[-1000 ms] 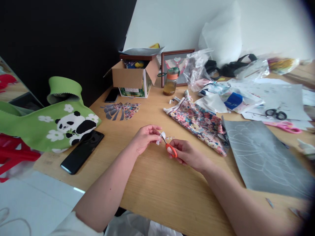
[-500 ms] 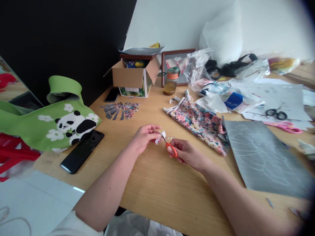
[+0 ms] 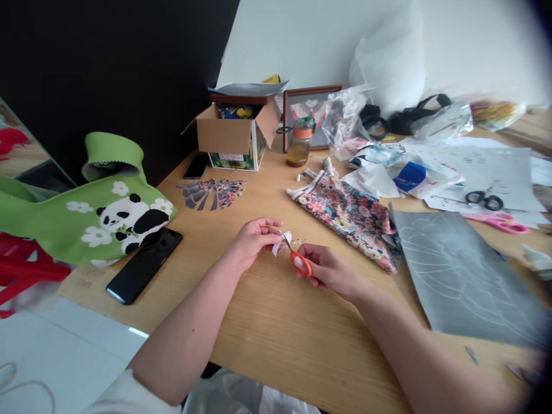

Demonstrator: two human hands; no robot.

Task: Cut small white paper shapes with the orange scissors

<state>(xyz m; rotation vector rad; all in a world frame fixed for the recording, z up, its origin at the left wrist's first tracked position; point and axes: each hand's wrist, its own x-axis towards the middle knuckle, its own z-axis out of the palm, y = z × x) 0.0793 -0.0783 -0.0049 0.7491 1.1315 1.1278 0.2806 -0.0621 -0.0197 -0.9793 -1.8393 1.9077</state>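
My left hand (image 3: 253, 240) pinches a small white scrap of paper (image 3: 278, 245) just above the wooden table (image 3: 276, 322). My right hand (image 3: 326, 269) grips small orange-handled scissors (image 3: 297, 259), whose blades meet the scrap. Both hands are closed and nearly touching at the middle of the table. A few tiny cut bits lie on the table just behind the scrap.
A floral fabric piece (image 3: 349, 215) and a grey sheet with drawn lines (image 3: 461, 276) lie to the right. A black phone (image 3: 144, 264) and a green panda bag (image 3: 92, 215) are on the left. A cardboard box (image 3: 235, 135), a jar (image 3: 301, 142), black scissors (image 3: 485, 199) and papers crowd the back.
The white scrap has turned slightly between my left fingers as the scissors work on it. Both hands have stayed almost in place.
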